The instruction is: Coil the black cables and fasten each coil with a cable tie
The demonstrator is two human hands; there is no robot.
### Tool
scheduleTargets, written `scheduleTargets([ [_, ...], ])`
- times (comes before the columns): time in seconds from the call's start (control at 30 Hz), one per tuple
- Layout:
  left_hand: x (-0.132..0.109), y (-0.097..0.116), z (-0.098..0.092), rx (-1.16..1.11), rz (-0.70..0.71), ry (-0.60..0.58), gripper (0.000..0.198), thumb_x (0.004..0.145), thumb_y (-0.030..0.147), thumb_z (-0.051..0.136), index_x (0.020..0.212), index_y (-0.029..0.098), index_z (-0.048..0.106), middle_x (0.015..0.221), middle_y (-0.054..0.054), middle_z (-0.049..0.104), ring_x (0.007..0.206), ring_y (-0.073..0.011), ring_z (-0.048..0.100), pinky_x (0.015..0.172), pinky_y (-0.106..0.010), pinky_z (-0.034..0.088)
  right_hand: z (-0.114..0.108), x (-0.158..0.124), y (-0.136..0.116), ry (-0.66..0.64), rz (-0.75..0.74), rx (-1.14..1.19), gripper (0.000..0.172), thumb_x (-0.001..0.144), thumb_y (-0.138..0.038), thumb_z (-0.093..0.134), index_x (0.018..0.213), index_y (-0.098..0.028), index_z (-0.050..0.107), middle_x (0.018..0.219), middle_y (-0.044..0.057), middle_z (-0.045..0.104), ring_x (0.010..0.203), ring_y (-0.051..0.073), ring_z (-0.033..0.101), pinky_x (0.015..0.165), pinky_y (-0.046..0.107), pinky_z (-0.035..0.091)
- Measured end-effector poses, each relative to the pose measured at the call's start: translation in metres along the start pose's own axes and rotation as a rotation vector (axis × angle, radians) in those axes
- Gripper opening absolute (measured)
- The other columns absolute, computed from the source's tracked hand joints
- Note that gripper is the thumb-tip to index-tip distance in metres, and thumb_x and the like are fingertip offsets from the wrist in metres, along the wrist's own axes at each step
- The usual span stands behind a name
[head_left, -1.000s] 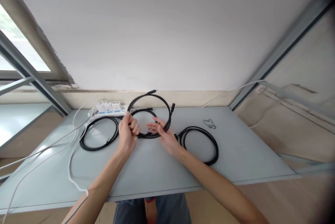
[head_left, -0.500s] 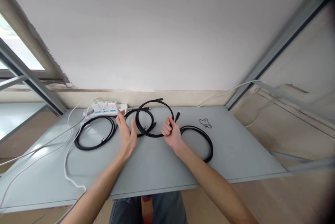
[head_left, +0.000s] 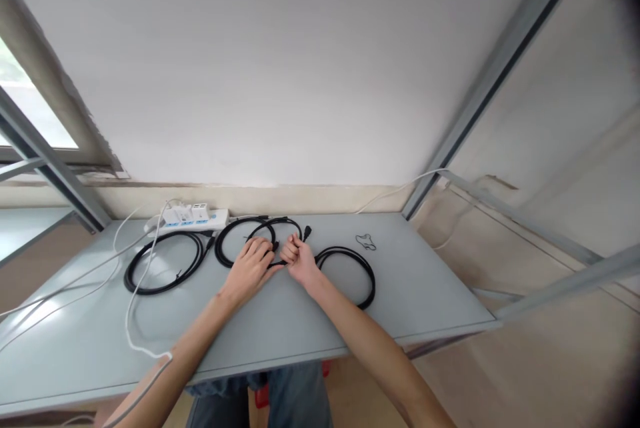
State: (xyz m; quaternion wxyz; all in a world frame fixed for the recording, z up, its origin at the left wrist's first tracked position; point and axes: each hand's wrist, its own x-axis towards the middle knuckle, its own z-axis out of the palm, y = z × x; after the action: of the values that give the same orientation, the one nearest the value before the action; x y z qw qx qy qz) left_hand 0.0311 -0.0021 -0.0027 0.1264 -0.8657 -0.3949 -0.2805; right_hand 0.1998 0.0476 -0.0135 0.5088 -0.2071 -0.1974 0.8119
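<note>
Three coils of black cable lie on a grey table (head_left: pixel 300 321). My right hand (head_left: pixel 299 259) is closed in a fist round the middle black cable coil (head_left: pixel 235 231), with a plug end sticking up past the knuckles. My left hand (head_left: pixel 251 266) rests on the same coil right beside it, fingers curled over the strands. A left black coil (head_left: pixel 163 261) lies flat to the left of my hands. A right black coil (head_left: pixel 350 268) lies flat just right of my right hand.
A white power strip (head_left: pixel 193 218) with chargers plugged in sits at the table's back edge. White cables (head_left: pixel 127 321) trail off the left and front edge. A small black wire tie (head_left: pixel 366 241) lies at the back right. A wall rises behind the table.
The middle coil, held up and wide before, is now gathered small and low on the table. My left hand went from open beside it to resting on it, and both hands came together.
</note>
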Motion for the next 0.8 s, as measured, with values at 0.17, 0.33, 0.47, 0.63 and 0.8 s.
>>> scheduleTargets([
  [0.17,0.001,-0.002,-0.005,-0.083,0.023,-0.118,0.033,0.101,0.046,0.05,0.106,0.02,0.07,0.111,-0.011,0.065,0.118,-0.0291,0.053,0.106,-0.049,0.043,0.01,0.0,0.009,-0.069,-0.033,-0.067,0.037,0.099,-0.041,0.059,0.071,-0.019,0.052,0.05,-0.009,0.026,0.046,0.009,0.024,0.048,0.019,0.033],
  [0.33,0.004,-0.013,-0.01,-0.133,0.016,-0.143,0.029,0.102,0.041,0.049,0.099,0.02,0.069,0.108,-0.011,0.065,0.114,-0.0304,0.053,0.101,-0.046,0.042,0.014,-0.007,-0.001,-0.026,-0.182,-0.456,0.044,0.082,-0.06,0.076,0.077,-0.018,0.062,0.064,-0.004,0.05,0.063,0.011,0.048,0.062,0.023,0.042],
  [0.47,0.002,-0.031,-0.015,-0.209,-0.059,-0.195,0.032,0.105,0.038,0.042,0.084,0.021,0.058,0.084,-0.006,0.062,0.085,-0.0241,0.058,0.081,-0.036,0.042,0.001,-0.028,-0.033,0.019,-0.214,-1.029,0.049,0.089,-0.064,0.064,0.073,-0.017,0.069,0.064,0.001,0.06,0.06,0.013,0.05,0.057,0.024,0.037],
  [0.63,-0.009,-0.044,-0.009,-0.228,-0.119,-0.084,0.032,0.105,0.038,0.041,0.079,0.022,0.051,0.077,-0.004,0.059,0.076,-0.0231,0.055,0.075,-0.035,0.036,-0.055,-0.062,-0.105,0.312,-0.616,-1.486,0.031,0.094,-0.046,0.059,0.087,-0.018,0.071,0.077,0.004,0.068,0.071,0.018,0.06,0.071,0.03,0.044],
  [0.8,-0.014,-0.048,-0.005,-0.174,-0.134,-0.039,0.034,0.105,0.038,0.041,0.076,0.022,0.05,0.074,-0.005,0.059,0.076,-0.0243,0.054,0.072,-0.035,0.034,-0.124,-0.086,-0.16,0.803,-0.696,-1.796,0.03,0.09,-0.039,0.061,0.1,-0.014,0.072,0.093,0.012,0.07,0.085,0.024,0.061,0.084,0.035,0.045],
])
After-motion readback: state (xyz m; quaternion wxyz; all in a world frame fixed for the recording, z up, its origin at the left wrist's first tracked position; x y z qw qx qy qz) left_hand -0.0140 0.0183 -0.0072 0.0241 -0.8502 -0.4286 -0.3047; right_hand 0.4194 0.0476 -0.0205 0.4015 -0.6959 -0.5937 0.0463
